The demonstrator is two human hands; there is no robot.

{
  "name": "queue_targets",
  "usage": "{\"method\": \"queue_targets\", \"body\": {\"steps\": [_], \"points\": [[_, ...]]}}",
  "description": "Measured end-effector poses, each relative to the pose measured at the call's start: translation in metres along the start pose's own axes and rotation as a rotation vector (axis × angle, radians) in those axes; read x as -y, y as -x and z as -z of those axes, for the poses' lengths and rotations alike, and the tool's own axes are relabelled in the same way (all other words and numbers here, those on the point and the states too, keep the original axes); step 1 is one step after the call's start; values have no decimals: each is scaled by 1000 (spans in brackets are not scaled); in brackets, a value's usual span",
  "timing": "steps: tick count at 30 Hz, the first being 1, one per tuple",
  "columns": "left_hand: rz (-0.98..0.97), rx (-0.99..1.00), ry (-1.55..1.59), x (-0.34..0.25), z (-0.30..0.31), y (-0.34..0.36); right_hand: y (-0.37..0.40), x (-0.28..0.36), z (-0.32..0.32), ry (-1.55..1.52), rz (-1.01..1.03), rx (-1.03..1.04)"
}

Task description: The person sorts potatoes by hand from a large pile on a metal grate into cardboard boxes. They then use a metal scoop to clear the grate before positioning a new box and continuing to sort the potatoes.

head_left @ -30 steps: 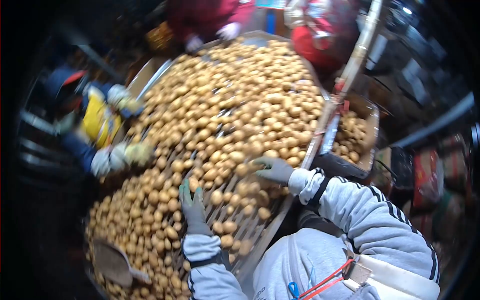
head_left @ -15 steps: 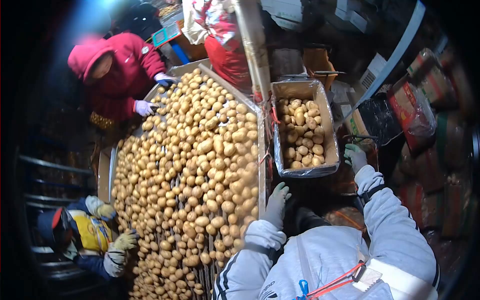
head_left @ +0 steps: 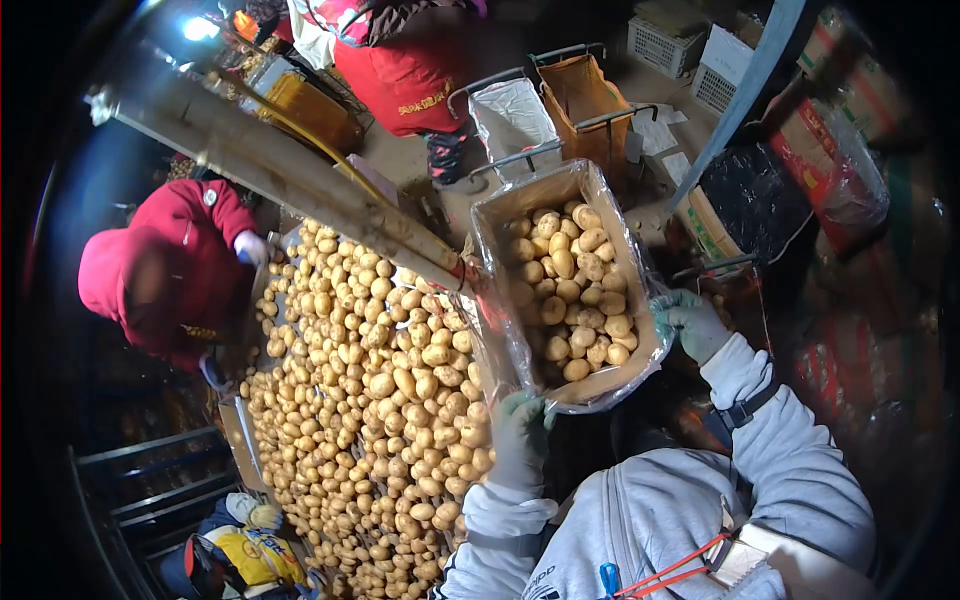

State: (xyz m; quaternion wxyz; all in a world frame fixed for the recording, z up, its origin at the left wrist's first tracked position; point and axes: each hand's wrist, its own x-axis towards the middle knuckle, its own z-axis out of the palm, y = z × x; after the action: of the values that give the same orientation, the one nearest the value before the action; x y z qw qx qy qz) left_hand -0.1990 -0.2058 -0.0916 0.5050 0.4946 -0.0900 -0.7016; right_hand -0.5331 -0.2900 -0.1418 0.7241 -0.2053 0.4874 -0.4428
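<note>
A plastic-lined box (head_left: 632, 375) with potatoes (head_left: 580, 290) in it stands in front of me, tilted in view. My gloved left hand (head_left: 524, 440) is at the box's near left corner, its fingers closed on the edge. At the right side of the box, my gloved right hand (head_left: 692, 322) grips the lined rim, fingers bent over it. Left of the box, many loose potatoes (head_left: 380, 400) cover a sloping sorting table.
A co-worker in a red hood (head_left: 165, 265) is at the table's far left, another in a yellow apron (head_left: 255, 555) at the lower left. A metal beam (head_left: 290, 165) crosses above. Open bags (head_left: 585, 100) on frames stand behind the box. Cartons (head_left: 825, 175) are stacked right.
Both my hands have moved up to the box and taken hold of it. The view has turned, so the box and table appear tilted and the beam lies diagonally.
</note>
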Motion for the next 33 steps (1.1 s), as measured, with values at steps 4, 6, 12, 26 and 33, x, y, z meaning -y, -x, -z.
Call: {"method": "queue_targets", "body": {"steps": [4, 6, 12, 26, 33], "points": [[43, 263, -474, -15, -92, -59, -62, 15, -83, 389, -18, 323], [81, 536, -553, -16, -113, -68, -89, 54, -112, 651, 121, 606], [494, 321, -477, -27, -32, -7, -223, 167, -120, 757, 523, 241], [990, -97, 46, 45, 21, -52, -209, 46, -145, 1811, 529, 1157], [949, -210, 58, 76, 49, -58, -246, 116, -126, 1196, 676, 327]]}}
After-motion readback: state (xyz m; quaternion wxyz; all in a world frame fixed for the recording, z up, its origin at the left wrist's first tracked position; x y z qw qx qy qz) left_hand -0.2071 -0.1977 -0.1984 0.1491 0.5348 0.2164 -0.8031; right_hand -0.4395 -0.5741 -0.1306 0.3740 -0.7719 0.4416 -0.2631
